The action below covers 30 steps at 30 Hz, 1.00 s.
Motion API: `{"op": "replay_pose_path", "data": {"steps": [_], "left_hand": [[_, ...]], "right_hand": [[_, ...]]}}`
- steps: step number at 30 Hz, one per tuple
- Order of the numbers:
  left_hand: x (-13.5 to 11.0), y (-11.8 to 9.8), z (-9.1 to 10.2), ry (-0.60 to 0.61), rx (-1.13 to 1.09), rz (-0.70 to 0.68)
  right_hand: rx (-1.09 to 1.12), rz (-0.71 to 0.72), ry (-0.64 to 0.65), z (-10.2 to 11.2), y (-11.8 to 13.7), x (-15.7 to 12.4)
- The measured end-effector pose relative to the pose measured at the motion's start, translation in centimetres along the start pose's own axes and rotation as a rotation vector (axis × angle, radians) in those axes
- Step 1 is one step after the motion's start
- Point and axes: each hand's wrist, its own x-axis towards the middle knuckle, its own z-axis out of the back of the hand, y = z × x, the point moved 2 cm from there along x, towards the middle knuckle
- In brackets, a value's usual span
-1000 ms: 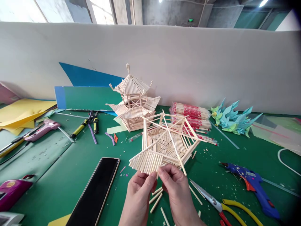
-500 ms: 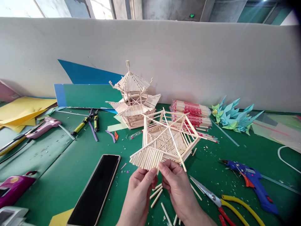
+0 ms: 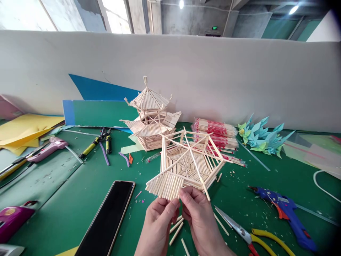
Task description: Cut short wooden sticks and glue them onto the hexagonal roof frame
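Observation:
A model frame built of thin wooden sticks tilts toward me, with a hexagonal slatted base and bars crossing above it. One sloping roof panel at its near left is a row of short sticks. At the right end of that row, my left hand and my right hand pinch a wooden stick between thumbs and fingers at the panel's lower edge. The thumbs nearly meet; the fingertips underneath are hidden. Loose cut sticks lie on the table below my hands. Behind stands a tiered stick pagoda.
To the right lie yellow-handled scissors, a blue glue gun and blue paper foliage. Bundled sticks sit behind the frame. Leftward are a phone, cutting pliers and a pink glue gun on the green table.
The view has tipped up slightly, so the tabletop things appear a little lower. Both hands keep their pinch at the same edge of the roof panel, with only slight finger movement.

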Motion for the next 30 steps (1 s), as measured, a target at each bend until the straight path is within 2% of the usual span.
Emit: {"op": "replay_pose_path", "data": {"steps": [6, 10, 12, 14, 16, 18, 20, 23, 30], "left_hand": [[0.3, 0.1, 0.3, -0.004, -0.003, 0.002], [0.2, 0.0, 0.2, 0.005, 0.020, 0.005], [0.2, 0.0, 0.2, 0.020, 0.028, -0.006], [0.1, -0.1, 0.1, 0.024, 0.034, -0.008], [0.1, -0.1, -0.1, 0.012, 0.040, -0.005], [0.1, -0.2, -0.2, 0.006, 0.036, -0.006], [0.1, -0.2, -0.3, 0.003, 0.029, -0.011], [-0.3, 0.2, -0.4, 0.007, 0.026, 0.002], [-1.1, 3.9, -2.3, 0.050, -0.007, -0.020]], "right_hand": [[-0.013, -0.003, 0.023, -0.2, -0.1, 0.2], [-0.146, 0.031, 0.062, 1.0, -0.3, -1.2], [-0.283, 0.173, -0.044, 2.3, -0.4, -2.0], [-0.415, 0.415, -0.227, 3.7, 0.0, -2.7], [-0.567, 0.691, -0.332, 4.5, 1.0, -3.0], [-0.793, 0.927, -0.282, 4.7, 2.4, -2.8], [-1.039, 1.062, -0.145, 4.5, 3.7, -2.4], [-1.204, 1.141, -0.051, 4.6, 5.3, -1.9], [-1.203, 1.131, -0.056, 7.2, 6.8, -2.4]]}}
